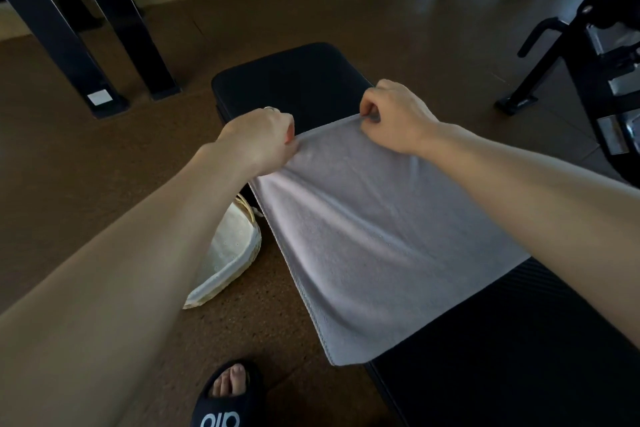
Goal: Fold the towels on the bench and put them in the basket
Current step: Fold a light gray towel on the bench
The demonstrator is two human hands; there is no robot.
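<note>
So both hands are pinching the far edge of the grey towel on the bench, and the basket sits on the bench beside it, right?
Not quite. The basket sits on the floor beside the bench, not on it, as the head view shows. The left hand and right hand do pinch the grey towel's far edge.

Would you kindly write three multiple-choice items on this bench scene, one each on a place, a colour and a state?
1. Where is the basket?
A. On the bench
B. On the floor left of the bench
C. Behind the weight rack

2. What colour is the towel?
A. Light grey
B. Red
C. Dark green

3. What are the hands doing?
A. Both pinch the towel's far edge
B. Both lie flat on the floor
C. One holds the slipper

Answers: 1 B, it sits on the floor beside the bench. 2 A, the cloth is pale grey. 3 A, the left hand and right hand each grip a far corner.
</note>
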